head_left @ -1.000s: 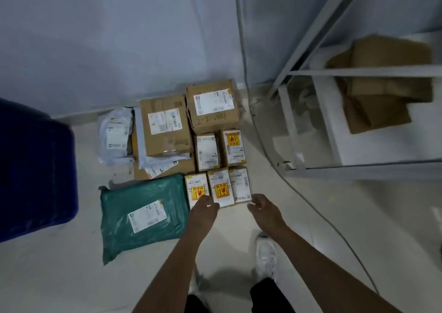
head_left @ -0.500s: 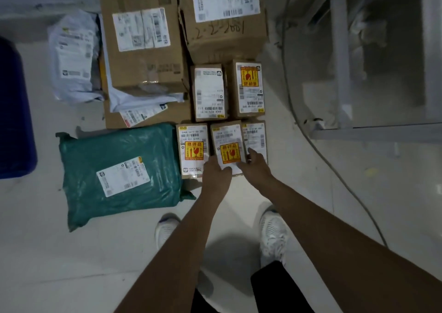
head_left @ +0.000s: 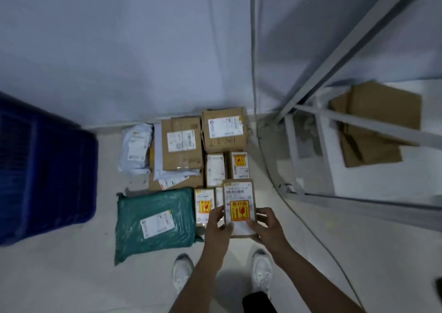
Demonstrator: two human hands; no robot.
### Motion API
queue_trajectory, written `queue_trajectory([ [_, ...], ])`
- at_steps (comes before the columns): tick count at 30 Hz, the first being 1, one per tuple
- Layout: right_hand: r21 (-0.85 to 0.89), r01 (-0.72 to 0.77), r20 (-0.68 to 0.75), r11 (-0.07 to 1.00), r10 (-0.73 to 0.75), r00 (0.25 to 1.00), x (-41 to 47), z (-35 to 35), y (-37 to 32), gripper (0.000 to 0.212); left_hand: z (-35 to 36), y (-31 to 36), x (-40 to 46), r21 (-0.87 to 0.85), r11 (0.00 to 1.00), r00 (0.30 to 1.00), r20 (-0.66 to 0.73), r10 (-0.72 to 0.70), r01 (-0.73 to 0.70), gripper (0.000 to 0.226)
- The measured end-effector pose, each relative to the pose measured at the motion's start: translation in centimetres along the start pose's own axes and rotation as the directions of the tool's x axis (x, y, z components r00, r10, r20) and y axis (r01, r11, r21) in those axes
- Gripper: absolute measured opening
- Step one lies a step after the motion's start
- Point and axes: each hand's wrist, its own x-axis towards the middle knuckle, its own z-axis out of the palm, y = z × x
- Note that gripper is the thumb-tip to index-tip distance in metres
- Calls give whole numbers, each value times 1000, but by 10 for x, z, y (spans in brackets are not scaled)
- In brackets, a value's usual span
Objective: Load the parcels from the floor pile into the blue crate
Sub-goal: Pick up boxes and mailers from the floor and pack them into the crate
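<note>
A small brown box with a yellow-and-red fragile label [head_left: 239,205] is lifted above the floor pile, held between my left hand [head_left: 218,224] on its left edge and my right hand [head_left: 267,226] on its right edge. Below it, several small labelled boxes [head_left: 203,206] stay on the floor, with two larger cardboard boxes [head_left: 181,143] behind, a green mailer bag [head_left: 155,219] to the left and a white mailer [head_left: 136,150] further back. The blue crate [head_left: 45,169] stands at the far left.
A grey metal rack [head_left: 311,145] with flattened cardboard [head_left: 375,124] on its shelf stands to the right. A cable [head_left: 299,217] runs down the wall and across the floor beside the pile. My white shoes [head_left: 262,269] are just below the hands.
Both hands closed on the middle front small box and raised it off the floor. The camera rose and tilted back, bringing the wall and the crate into view.
</note>
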Motion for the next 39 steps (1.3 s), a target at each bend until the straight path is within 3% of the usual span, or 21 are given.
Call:
queue_trajectory([
  [8, -15, 227, 63, 974, -225, 972, -147, -1, -164, 15, -39, 168, -147, -47, 993, 994, -6, 110, -111, 33],
  [14, -2, 315, 200, 949, -308, 930, -258, 22, -232, 34, -81, 237, -263, -119, 977, 984, -39, 173, -177, 38],
  [25, -73, 502, 319, 862, -457, 830, -461, 159, -268, 39, -253, 270, -440, -192, 926, 945, -95, 313, -325, 42],
  [33, -39, 511, 367, 859, -463, 807, -562, 319, -244, 39, -420, 244, -513, -182, 889, 905, -153, 396, -420, 39],
  [39, -12, 481, 414, 877, -434, 800, -585, 398, -217, 37, -503, 224, -531, -149, 904, 908, -191, 372, -402, 37],
])
